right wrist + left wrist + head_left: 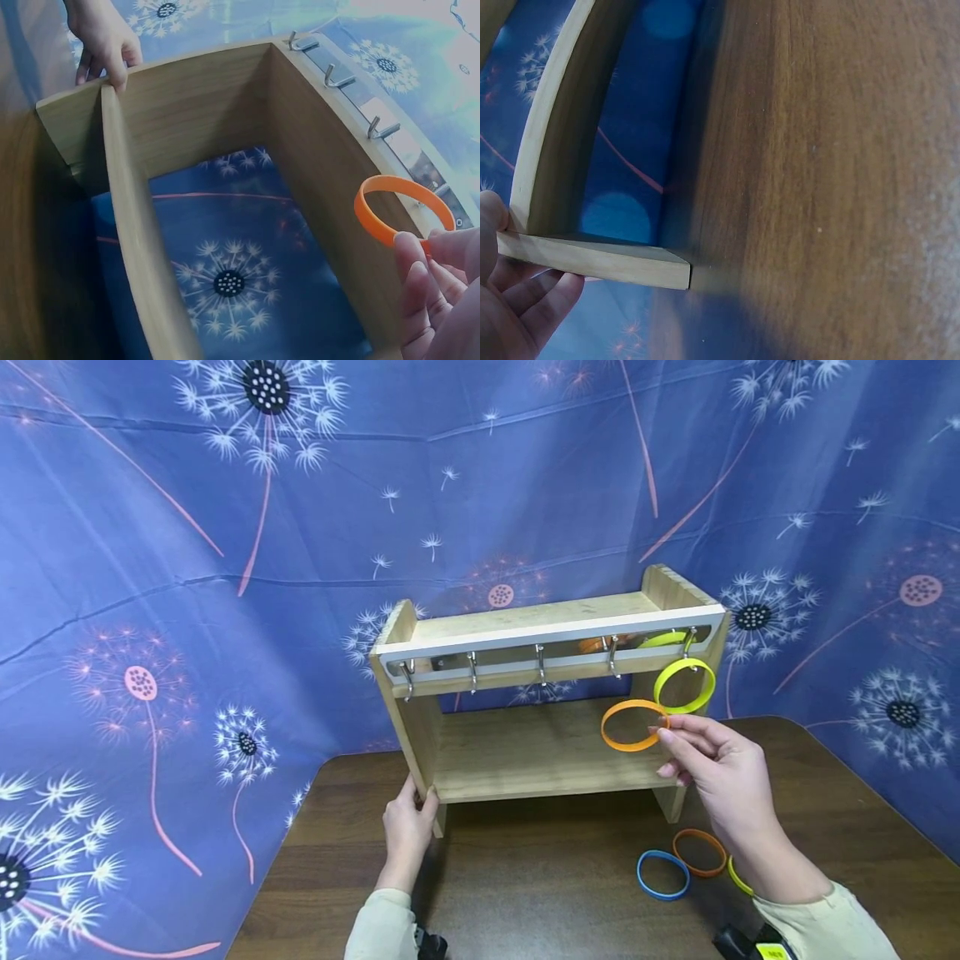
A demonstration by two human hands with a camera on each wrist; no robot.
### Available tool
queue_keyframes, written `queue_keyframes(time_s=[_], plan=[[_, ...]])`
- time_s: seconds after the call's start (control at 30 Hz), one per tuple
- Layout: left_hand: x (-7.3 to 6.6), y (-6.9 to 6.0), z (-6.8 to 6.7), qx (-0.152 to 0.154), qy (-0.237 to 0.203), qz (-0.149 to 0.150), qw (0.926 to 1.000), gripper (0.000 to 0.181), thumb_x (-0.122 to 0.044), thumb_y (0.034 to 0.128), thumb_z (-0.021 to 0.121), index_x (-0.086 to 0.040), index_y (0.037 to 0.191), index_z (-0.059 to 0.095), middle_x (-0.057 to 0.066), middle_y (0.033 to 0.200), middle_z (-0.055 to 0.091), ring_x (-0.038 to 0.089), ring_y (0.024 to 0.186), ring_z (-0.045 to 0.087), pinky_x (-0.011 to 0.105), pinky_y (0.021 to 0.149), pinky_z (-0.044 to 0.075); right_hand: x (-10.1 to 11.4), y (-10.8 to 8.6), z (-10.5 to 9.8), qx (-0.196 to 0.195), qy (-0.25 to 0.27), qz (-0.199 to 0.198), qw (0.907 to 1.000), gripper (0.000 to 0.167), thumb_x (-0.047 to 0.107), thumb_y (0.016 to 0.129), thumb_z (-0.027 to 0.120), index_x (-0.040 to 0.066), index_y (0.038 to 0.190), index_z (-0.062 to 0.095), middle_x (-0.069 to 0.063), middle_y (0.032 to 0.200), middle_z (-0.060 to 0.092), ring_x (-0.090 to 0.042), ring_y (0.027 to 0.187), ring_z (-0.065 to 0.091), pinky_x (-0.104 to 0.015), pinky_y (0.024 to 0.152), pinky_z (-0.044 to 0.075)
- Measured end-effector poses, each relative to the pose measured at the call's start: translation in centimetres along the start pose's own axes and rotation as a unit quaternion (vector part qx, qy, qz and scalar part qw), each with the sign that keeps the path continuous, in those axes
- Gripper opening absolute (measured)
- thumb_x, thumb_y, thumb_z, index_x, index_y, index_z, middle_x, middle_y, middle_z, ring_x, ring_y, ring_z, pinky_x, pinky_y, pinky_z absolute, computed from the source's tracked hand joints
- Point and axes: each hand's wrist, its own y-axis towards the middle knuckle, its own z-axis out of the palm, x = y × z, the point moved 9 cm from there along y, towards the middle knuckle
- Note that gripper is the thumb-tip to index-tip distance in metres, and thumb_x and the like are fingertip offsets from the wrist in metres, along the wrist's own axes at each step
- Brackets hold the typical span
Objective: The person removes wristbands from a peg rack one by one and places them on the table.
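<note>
My right hand (723, 777) pinches an orange silicone wristband (379, 225) between thumb and fingertips, in front of the hook strip's right part. A yellow wristband (681, 709) hangs from the rightmost hook, just above and behind the orange one. The metal strip with several hooks (542, 667) runs along the front of a wooden shelf (525, 760); the other hooks bear nothing. At the shelf's lower left, my left hand (408, 831) grips the side panel (600, 259), thumb at the front and fingers on the outer face.
On the brown wooden table (555, 893) lie a blue wristband (666, 897), a darker orange wristband (705, 873) and a yellow wristband (738, 880) partly hidden by my right wrist. A blue dandelion-print cloth (450, 468) hangs behind the shelf.
</note>
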Motion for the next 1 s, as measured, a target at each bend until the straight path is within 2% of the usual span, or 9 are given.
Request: queue_keyframes(time_s=[0.37,0.73,1.0], plan=[[0.2,0.1,-0.1,-0.008,0.002,0.001,1.0000,0.008,-0.016,0.0837,0.068,-0.013,0.090,0.064,0.000,0.068,0.069,0.026,0.060,0.065,0.047,0.059,0.048,-0.9,-0.9,-0.9,0.014,-0.007,0.021,0.9996,0.020,0.005,0.089,0.069,0.000,0.108,0.066,-0.002,0.090,0.075,-0.015,0.054,0.064,-0.023,0.047,0.046],[0.4,-0.1,0.0,-0.007,0.000,-0.002,1.0000,0.010,-0.016,0.0841,0.068,-0.012,0.093,0.066,0.001,0.068,0.070,0.023,0.059,0.064,0.046,0.058,0.049,-2.3,-2.1,-2.5,0.007,-0.040,0.037,0.9985,0.019,0.007,0.090,0.068,0.000,0.108,0.066,0.000,0.085,0.074,-0.014,0.054,0.064,-0.024,0.047,0.046],[0.3,0.0,0.1,-0.010,-0.003,0.005,0.9999,0.011,-0.015,0.0834,0.068,-0.011,0.093,0.065,0.003,0.070,0.071,0.023,0.058,0.065,0.046,0.058,0.050,-3.1,-2.8,-3.6,0.002,-0.025,0.045,0.9987,0.016,0.003,0.090,0.067,0.011,0.103,0.069,0.002,0.085,0.074,-0.014,0.054,0.065,-0.022,0.046,0.046]])
